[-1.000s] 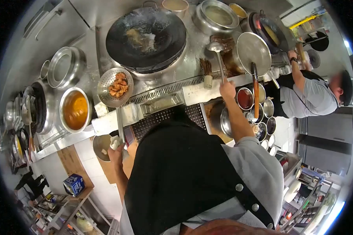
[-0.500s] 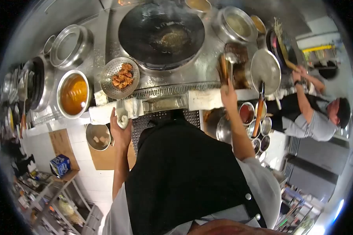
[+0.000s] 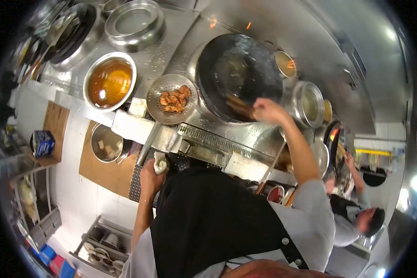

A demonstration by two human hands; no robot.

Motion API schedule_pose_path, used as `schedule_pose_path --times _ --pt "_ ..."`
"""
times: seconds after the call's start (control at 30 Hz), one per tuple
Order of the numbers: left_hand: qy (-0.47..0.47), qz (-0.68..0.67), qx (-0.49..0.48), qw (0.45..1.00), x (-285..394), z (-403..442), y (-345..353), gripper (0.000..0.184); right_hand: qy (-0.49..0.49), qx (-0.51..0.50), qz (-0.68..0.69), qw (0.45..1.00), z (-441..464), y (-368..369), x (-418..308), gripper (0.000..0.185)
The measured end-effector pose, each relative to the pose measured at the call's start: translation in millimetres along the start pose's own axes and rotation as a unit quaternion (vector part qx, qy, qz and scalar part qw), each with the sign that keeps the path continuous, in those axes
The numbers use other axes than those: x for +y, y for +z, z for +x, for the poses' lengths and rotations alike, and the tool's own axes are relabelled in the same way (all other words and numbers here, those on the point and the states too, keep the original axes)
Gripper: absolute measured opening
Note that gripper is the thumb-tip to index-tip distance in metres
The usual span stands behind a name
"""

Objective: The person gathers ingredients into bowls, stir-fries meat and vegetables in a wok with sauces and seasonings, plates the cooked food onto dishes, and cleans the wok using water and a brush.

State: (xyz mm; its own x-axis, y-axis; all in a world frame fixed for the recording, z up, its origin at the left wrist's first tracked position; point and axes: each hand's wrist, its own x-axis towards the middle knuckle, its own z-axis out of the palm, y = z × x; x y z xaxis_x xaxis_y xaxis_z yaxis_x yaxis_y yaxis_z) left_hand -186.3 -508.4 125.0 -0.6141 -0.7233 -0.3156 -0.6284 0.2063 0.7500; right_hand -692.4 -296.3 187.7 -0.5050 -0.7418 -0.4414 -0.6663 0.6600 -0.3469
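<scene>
My right hand (image 3: 269,111) grips a bamboo wok brush (image 3: 240,106), blurred by motion, inside the near part of a dark wok (image 3: 236,69). A little liquid glistens in the wok. My left hand (image 3: 150,180) is closed round a folded white cloth (image 3: 161,163) at the stove's front edge. Close by that hand ends the handle of a perforated strainer (image 3: 155,104); whether my fingers touch the handle I cannot tell. Browned fried pieces (image 3: 175,98) lie in the strainer, left of the wok.
A bowl of amber oil (image 3: 110,82) stands left of the strainer. Metal pots (image 3: 310,104) are right of the wok. A ladle (image 3: 273,162) leans at the front edge. Below left, a pot (image 3: 106,142) holds pale chunks. Another person (image 3: 356,217) works at far right.
My right hand has carried the brush from the right-hand counter into the wok. The whole view has turned. My left hand still holds the cloth, and the strainer keeps its fried pieces.
</scene>
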Motion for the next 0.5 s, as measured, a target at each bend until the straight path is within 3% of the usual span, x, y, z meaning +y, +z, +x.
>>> schedule_pose_path --times 0.07,0.1,0.13,0.17,0.23,0.27,0.33,0.37,0.4,0.43,0.47,0.5 --pt "-0.002 0.023 0.029 0.999 -10.6 -14.3 -2.3 0.033 0.194 -0.159 -0.076 0.965 108.0 -45.1 -58.8 0.037" --pt "-0.025 0.028 0.043 0.998 -13.4 -21.7 -2.7 0.034 0.171 -0.024 0.089 0.981 143.2 -38.9 -43.0 0.032" --pt "-0.042 0.034 0.052 0.997 -15.3 -28.4 -3.4 0.034 0.145 0.112 0.255 0.949 152.0 -35.2 -47.6 0.028" --pt "-0.043 0.009 0.055 0.997 -20.1 -35.1 -5.1 0.035 0.151 0.203 0.246 0.936 149.8 -6.1 -56.6 0.026" --pt "-0.064 -0.008 0.066 0.996 -25.1 -42.6 -4.1 0.035 0.155 0.167 0.205 0.952 108.8 32.6 -73.8 0.026" --pt "-0.091 -0.027 0.081 0.992 -28.7 -44.3 -1.1 0.035 0.095 0.178 0.143 0.969 84.0 49.7 -59.6 0.029" --pt "-0.091 -0.026 0.112 0.989 -35.5 -39.1 4.3 0.032 0.069 0.114 0.138 0.981 19.2 38.5 -56.3 0.043" --pt "-0.133 -0.173 0.074 0.973 -26.0 -35.4 3.6 0.031 0.058 0.080 0.075 0.992 26.2 42.2 -7.8 0.045" --pt "-0.170 -0.316 0.033 0.933 -13.7 -31.6 3.4 0.030 0.113 0.077 0.054 0.989 30.4 16.6 4.0 0.033" --pt "-0.184 -0.313 -0.035 0.931 9.8 -19.3 -5.0 0.031 0.170 0.054 0.011 0.984 52.3 -10.6 13.7 0.024" --pt "-0.192 -0.370 -0.065 0.907 25.8 -8.0 1.0 0.033 0.265 0.046 0.053 0.962 73.6 -42.3 5.2 0.022" --pt "-0.155 -0.362 -0.083 0.916 32.4 6.4 14.0 0.034 0.088 0.135 0.005 0.987 70.5 -70.0 -42.2 0.024"
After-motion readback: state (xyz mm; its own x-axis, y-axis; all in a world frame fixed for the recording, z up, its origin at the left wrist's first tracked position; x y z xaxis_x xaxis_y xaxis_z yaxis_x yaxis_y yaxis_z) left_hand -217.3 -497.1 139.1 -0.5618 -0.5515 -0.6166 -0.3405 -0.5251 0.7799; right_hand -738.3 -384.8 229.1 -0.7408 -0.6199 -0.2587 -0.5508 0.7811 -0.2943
